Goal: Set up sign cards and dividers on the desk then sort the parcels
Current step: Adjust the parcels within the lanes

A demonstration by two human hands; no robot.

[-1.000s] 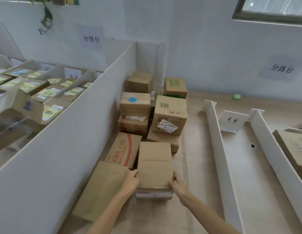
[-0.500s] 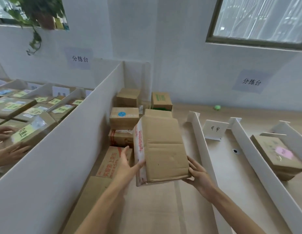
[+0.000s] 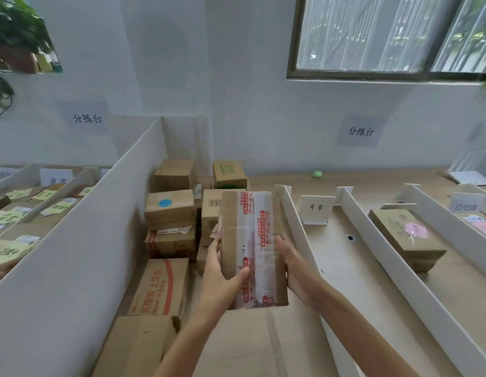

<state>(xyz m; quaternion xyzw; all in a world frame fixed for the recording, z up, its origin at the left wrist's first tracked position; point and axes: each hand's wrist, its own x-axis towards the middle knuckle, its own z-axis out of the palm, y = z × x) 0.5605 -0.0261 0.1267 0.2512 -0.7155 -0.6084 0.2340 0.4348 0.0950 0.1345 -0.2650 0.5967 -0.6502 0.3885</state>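
Observation:
I hold a brown cardboard parcel (image 3: 252,248) upright in front of me, its taped face with red print turned toward me. My left hand (image 3: 223,270) grips its left edge, thumb across the front. My right hand (image 3: 291,268) grips its right edge. Behind it is a pile of several parcels (image 3: 169,208) against a tall white partition (image 3: 73,257). To the right, low white dividers (image 3: 296,227) (image 3: 372,240) form lanes on the desk. A white sign card (image 3: 315,209) stands in the first lane. Another parcel with a pink label (image 3: 408,238) lies in the second lane.
A flat box with red print (image 3: 160,287) and a bigger carton (image 3: 138,346) lie at lower left. Beyond the partition is another desk with labelled parcels (image 3: 16,216). A second sign card (image 3: 466,206) stands far right. A green ball (image 3: 316,174) sits near the wall.
The parcel went from lying on the pile to lifted, then turned so its taped side faces me. My view has tilted up toward the wall and window.

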